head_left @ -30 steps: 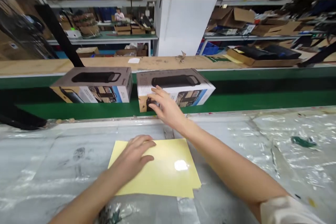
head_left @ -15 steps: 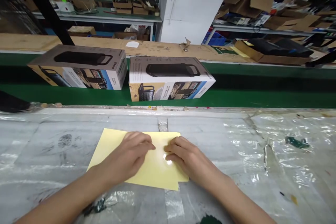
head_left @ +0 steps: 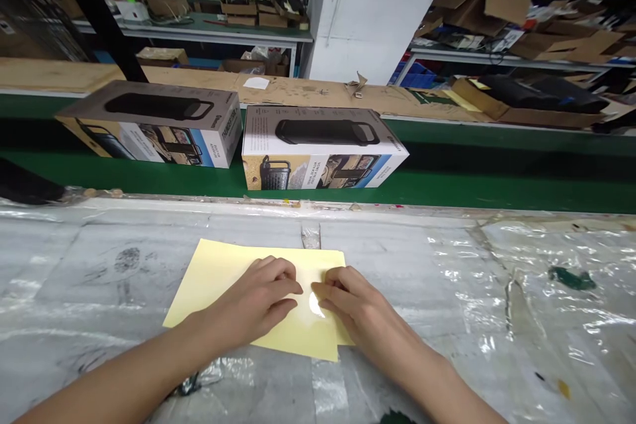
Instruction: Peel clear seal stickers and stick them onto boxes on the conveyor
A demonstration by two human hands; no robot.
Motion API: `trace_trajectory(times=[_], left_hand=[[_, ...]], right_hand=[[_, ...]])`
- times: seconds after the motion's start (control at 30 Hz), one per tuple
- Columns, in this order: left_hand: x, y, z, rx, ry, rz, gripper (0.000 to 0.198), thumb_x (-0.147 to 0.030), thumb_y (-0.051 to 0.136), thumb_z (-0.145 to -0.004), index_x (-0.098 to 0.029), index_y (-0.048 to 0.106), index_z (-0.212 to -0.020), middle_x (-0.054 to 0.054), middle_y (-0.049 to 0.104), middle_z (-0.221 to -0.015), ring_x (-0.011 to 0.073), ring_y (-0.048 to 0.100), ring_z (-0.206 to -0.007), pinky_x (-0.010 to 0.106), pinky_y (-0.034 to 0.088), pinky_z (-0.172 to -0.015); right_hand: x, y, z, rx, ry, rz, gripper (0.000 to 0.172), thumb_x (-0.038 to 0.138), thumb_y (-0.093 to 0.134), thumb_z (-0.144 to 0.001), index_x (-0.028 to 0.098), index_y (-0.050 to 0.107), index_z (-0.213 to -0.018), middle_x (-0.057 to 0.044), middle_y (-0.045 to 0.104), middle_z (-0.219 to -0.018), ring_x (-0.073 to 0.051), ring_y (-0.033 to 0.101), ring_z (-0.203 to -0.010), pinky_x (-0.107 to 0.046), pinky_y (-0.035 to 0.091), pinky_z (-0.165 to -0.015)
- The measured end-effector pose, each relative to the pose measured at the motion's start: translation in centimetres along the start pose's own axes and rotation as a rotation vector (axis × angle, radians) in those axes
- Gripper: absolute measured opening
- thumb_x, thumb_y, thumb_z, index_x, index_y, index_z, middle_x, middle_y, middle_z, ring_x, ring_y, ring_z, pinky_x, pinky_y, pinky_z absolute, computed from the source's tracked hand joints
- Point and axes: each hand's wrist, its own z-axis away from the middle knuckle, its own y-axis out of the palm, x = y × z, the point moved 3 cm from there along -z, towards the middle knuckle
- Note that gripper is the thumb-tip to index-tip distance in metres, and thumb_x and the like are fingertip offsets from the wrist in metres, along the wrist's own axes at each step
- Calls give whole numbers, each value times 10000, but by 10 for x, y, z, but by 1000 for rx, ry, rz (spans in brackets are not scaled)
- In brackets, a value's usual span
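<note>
Yellow glossy sheets (head_left: 209, 278), at least two overlapping, lie on the plastic-covered bench in front of me. My left hand (head_left: 263, 295) is over the middle of the top sheet, fingers bent, thumb and forefinger apart with nothing visible between them. Just to its right, my right hand (head_left: 355, 301) is closed, with thumb and forefinger pinched together over the sheet's right part. A bright white rounded patch (head_left: 317, 305) shows right below those fingertips; whether it is a sticker or glare I cannot tell. Anything inside the pinch is hidden.
Two printed speaker cartons, one on the left (head_left: 149, 122) and one in the middle (head_left: 322, 146), stand on a green conveyor belt (head_left: 497, 172) beyond the bench. Clear wrinkled plastic (head_left: 536, 331) covers the bench. Behind are a white pillar (head_left: 372, 13), shelves of cardboard boxes, and a distant person.
My left fingers have shifted slightly right, with the thumb spread further from the forefinger. My right fingertips have drawn into a pinch, and the white patch below them shows more.
</note>
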Motion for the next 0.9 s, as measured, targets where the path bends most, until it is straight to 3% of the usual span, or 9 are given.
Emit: trace_trajectory(times=[0.23,0.4,0.57,0.73,0.9], left_hand=[[2,3,-1,-17,-8,16,218,-88,625,-945,-220,675,-1111,41,630,-1086,203,613,-1009,351,487,-915],[2,4,-1,-19,-1,27,205,-94,623,-951,-217,670,-1109,48,623,-1091,213,603,-1017,368,481,-916],[2,3,-3,-18,0,32,195,-89,627,-952,-210,674,-1098,47,619,-1083,213,599,-1010,366,473,-909],[1,2,-2,-1,-13,47,183,-107,633,-958,-208,679,-1103,49,622,-1083,222,597,-1026,370,468,-914],[1,3,-1,4,-30,64,188,-110,644,-955,-207,681,-1111,48,621,-1098,221,591,-1037,371,459,-925]], right_hand=[[2,0,5,8,40,-38,269,27,457,-977,222,629,-1045,-53,587,-1027,-184,584,-950,-286,513,-753],[3,-1,1,52,97,-78,301,19,484,-966,228,629,-1126,-54,593,-1066,-197,592,-1002,-324,542,-829],[2,1,0,60,119,-86,268,-19,472,-945,202,619,-980,-41,592,-989,-182,593,-937,-299,534,-776],[6,2,4,-12,51,14,299,30,458,-976,212,640,-1130,-64,589,-1005,-191,590,-920,-289,529,-726],[8,4,6,-31,16,30,295,-2,435,-959,194,642,-1036,-72,591,-990,-190,597,-904,-284,523,-712]])
